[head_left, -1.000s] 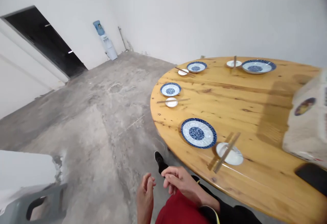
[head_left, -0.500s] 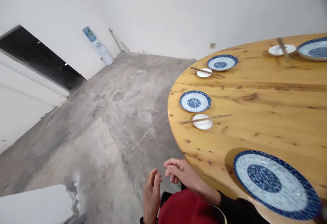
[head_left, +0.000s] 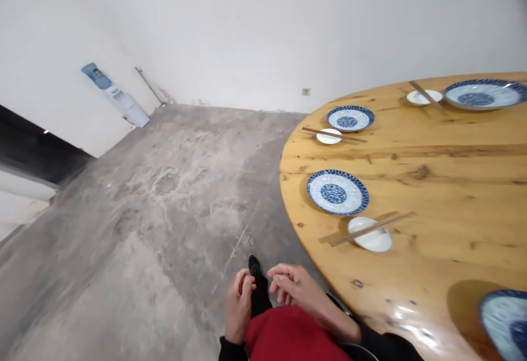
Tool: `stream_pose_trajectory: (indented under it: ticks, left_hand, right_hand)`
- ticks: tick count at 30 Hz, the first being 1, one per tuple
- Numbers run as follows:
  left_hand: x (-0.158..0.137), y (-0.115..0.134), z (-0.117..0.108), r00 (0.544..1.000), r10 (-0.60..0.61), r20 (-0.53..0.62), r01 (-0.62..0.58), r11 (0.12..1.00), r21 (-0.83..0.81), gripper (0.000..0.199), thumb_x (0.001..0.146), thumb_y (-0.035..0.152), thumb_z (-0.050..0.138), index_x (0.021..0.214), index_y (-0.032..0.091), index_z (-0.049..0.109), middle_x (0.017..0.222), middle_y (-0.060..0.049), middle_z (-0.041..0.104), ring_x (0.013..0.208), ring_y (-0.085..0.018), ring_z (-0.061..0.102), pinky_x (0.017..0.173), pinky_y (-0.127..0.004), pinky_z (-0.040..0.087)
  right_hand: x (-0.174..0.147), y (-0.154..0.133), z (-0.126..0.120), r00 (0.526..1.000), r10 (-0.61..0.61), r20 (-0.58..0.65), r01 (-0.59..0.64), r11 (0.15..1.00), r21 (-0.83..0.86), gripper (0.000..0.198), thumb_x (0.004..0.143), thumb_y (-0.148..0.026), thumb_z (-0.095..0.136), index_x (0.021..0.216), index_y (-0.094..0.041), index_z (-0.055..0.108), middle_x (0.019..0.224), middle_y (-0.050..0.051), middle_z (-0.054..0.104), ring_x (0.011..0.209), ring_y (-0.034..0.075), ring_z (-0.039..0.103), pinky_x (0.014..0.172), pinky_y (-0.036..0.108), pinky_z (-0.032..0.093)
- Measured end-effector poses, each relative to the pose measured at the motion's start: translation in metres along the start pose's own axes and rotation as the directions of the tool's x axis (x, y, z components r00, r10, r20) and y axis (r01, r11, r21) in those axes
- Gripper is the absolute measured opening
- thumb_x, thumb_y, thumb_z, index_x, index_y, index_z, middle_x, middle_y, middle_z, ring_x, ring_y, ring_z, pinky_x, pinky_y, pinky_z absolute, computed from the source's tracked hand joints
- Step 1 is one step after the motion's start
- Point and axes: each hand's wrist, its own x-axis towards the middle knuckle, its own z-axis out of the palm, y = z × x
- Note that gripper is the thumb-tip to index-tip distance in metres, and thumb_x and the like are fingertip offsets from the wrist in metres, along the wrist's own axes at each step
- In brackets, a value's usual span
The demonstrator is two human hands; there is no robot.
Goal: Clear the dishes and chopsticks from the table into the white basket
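My left hand [head_left: 239, 305] hovers in front of the red cloth at my waist, fingers loosely bent and nothing held. Beside it, my right hand [head_left: 293, 288] is also empty and half curled, its thumb apart from the palm. The two hands face each other with a gap between them. Right of my hands is the round wooden table [head_left: 432, 273]. On it, nearest my right hand, a small white dish [head_left: 381, 240] has a pair of chopsticks [head_left: 341, 238] lying across it. A blue-and-white plate [head_left: 333, 192] sits just behind that dish.
Farther round the table, another patterned plate [head_left: 349, 118] and a large plate [head_left: 480, 97] each sit by a dish with chopsticks. One more plate [head_left: 500, 317] is cut off at lower right. A water dispenser [head_left: 119, 97] stands by the wall. The floor [head_left: 135, 229] is bare concrete.
My view has shifted forward along the table's edge, so the near plate has slid toward the lower right. A black shoe now shows between my hands, which stay empty.
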Motion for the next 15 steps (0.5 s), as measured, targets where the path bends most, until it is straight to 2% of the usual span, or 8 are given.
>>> stream_pose_trajectory:
  ticks: [5, 8, 11, 15]
  left_hand:
    - [0.097, 0.025, -0.066, 0.992, 0.121, 0.020, -0.122, 0.992, 0.024, 0.050, 0.086, 0.059, 0.053, 0.106, 0.016, 0.068, 0.093, -0.011, 0.073, 0.083, -0.022, 0.070, 0.081, -0.035, 0.055]
    - [0.149, 0.043, -0.088, 0.983, 0.168, 0.072, -0.173, 0.983, 0.066, 0.047, 0.086, 0.056, 0.053, 0.105, 0.016, 0.067, 0.094, -0.011, 0.074, 0.084, -0.023, 0.070, 0.082, -0.036, 0.054]
    - [0.194, 0.061, -0.089, 0.966, 0.193, 0.172, -0.206, 0.977, 0.061, 0.044, 0.088, 0.052, 0.051, 0.108, 0.016, 0.066, 0.097, -0.011, 0.074, 0.086, -0.022, 0.071, 0.083, -0.035, 0.054]
    - [0.245, 0.087, -0.066, 0.922, 0.217, 0.321, -0.235, 0.972, 0.019, 0.040, 0.090, 0.049, 0.052, 0.107, 0.016, 0.067, 0.095, -0.010, 0.074, 0.084, -0.022, 0.071, 0.082, -0.034, 0.054]
  right_hand:
    - [0.072, -0.058, 0.043, 0.993, -0.040, -0.107, 0.045, 0.998, 0.047, 0.041, 0.068, -0.049, 0.060, 0.092, -0.016, 0.063, 0.071, 0.002, 0.069, 0.053, 0.012, 0.061, 0.052, 0.025, 0.044]
    - [0.103, -0.085, 0.058, 0.982, -0.067, -0.179, 0.079, 0.995, 0.058, 0.041, 0.068, -0.048, 0.059, 0.093, -0.016, 0.065, 0.072, 0.002, 0.069, 0.055, 0.013, 0.061, 0.053, 0.026, 0.045]
    - [0.126, -0.098, 0.062, 0.963, -0.044, -0.266, 0.065, 0.996, 0.069, 0.041, 0.069, -0.048, 0.059, 0.094, -0.015, 0.065, 0.073, 0.003, 0.070, 0.055, 0.013, 0.061, 0.054, 0.026, 0.046]
    - [0.161, -0.110, 0.054, 0.944, -0.009, -0.329, 0.042, 0.995, 0.092, 0.042, 0.070, -0.049, 0.059, 0.093, -0.015, 0.064, 0.073, 0.004, 0.070, 0.054, 0.014, 0.062, 0.053, 0.027, 0.045]
